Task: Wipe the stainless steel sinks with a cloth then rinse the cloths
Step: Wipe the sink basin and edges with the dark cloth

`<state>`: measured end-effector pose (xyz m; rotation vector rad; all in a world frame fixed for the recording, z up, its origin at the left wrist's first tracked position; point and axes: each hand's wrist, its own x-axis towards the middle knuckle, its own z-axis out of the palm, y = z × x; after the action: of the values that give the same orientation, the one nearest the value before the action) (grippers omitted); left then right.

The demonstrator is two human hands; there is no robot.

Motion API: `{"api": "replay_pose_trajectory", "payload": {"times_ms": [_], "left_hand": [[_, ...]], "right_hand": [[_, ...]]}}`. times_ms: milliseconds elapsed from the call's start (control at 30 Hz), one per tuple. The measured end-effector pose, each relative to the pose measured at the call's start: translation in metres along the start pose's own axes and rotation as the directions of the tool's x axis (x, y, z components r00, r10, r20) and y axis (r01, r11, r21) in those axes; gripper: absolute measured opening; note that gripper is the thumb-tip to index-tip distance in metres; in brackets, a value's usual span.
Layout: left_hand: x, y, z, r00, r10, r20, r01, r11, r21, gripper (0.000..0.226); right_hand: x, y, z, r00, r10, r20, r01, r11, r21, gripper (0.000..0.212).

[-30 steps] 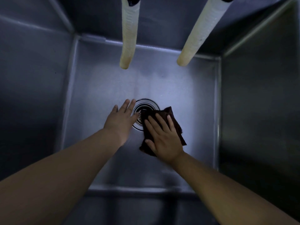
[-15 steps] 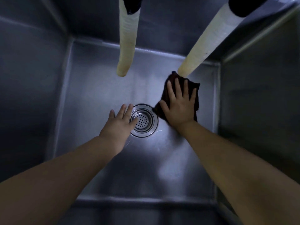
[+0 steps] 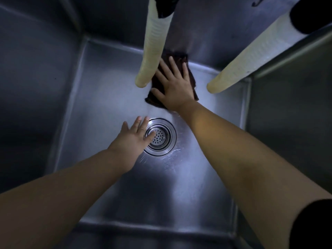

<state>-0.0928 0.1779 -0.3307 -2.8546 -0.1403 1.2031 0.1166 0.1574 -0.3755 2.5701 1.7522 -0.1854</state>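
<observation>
While the right hand (image 3: 177, 88) presses flat, fingers spread and straight, on the dark brown folded cloth (image 3: 191, 78) at the far edge of the stainless steel sink floor (image 3: 111, 97), the left hand (image 3: 133, 139) rests open and empty nearer the body, fingertips at the round perforated metal drain strainer (image 3: 160, 137). Two pale ribbed hoses (image 3: 152, 47) hang above, one either side of the right hand, so unwiped floor likely lies back toward the left hand.

Right hand (image 3: 177, 88) flat on dark cloth (image 3: 190, 76) at sink (image 3: 100, 90) floor's far edge, left hand (image 3: 133, 139) beside drain (image 3: 160, 137).
</observation>
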Motion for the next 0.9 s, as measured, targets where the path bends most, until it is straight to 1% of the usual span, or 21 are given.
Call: {"api": "replay_pose_trajectory", "payload": {"times_ms": [100, 167, 233, 367, 433, 567, 667, 700, 767, 833, 900], "left_hand": [[-0.004, 0.001, -0.003, 1.000, -0.003, -0.003, 0.003, 1.000, -0.008, 0.104], [-0.005, 0.001, -0.003, 1.000, -0.002, -0.006, 0.002, 1.000, -0.016, 0.103], [-0.006, 0.001, -0.002, 1.000, -0.004, -0.009, 0.004, 1.000, -0.024, 0.102], [-0.007, 0.001, -0.001, 1.000, -0.006, -0.013, 0.006, 0.999, -0.042, 0.105], [-0.007, 0.001, 0.001, 1.000, -0.011, -0.023, 0.010, 0.999, -0.050, 0.109], [-0.014, -0.002, 0.004, 0.999, -0.016, -0.049, 0.012, 0.996, -0.092, 0.124], [-0.024, -0.004, 0.008, 0.995, -0.035, -0.096, 0.028, 0.997, -0.070, 0.128], [-0.030, -0.004, 0.010, 0.992, -0.041, -0.116, 0.035, 0.998, -0.055, 0.125], [-0.047, -0.005, 0.016, 0.988, -0.040, -0.151, 0.032, 0.998, -0.058, 0.111], [-0.070, -0.010, 0.019, 0.984, -0.050, -0.174, 0.031, 0.993, -0.112, 0.095], [-0.097, -0.021, 0.018, 0.977, -0.094, -0.192, 0.058, 0.982, -0.182, 0.082]], "right_hand": [[-0.026, 0.040, -0.002, 0.992, 0.122, -0.025, -0.122, 0.992, 0.017, 0.070], [-0.047, 0.063, -0.004, 0.983, 0.179, -0.033, -0.177, 0.983, 0.043, 0.069], [-0.065, 0.083, -0.005, 0.968, 0.250, -0.027, -0.249, 0.968, 0.030, 0.069], [-0.095, 0.103, 0.000, 0.899, 0.439, 0.017, -0.437, 0.898, -0.051, 0.068], [-0.112, 0.100, 0.002, 0.874, 0.486, 0.015, -0.484, 0.873, -0.068, 0.068], [-0.157, 0.072, 0.003, 0.856, 0.516, 0.038, -0.514, 0.856, -0.046, 0.072], [-0.197, 0.044, 0.005, 0.861, 0.504, 0.069, -0.502, 0.864, -0.043, 0.074], [-0.211, 0.034, 0.006, 0.864, 0.496, 0.080, -0.494, 0.868, -0.047, 0.074], [-0.239, 0.015, 0.008, 0.876, 0.471, 0.107, -0.468, 0.882, -0.053, 0.075], [-0.264, -0.003, 0.009, 0.892, 0.430, 0.141, -0.425, 0.903, -0.061, 0.076], [-0.281, -0.021, 0.011, 0.908, 0.384, 0.169, -0.379, 0.923, -0.063, 0.077]]}}
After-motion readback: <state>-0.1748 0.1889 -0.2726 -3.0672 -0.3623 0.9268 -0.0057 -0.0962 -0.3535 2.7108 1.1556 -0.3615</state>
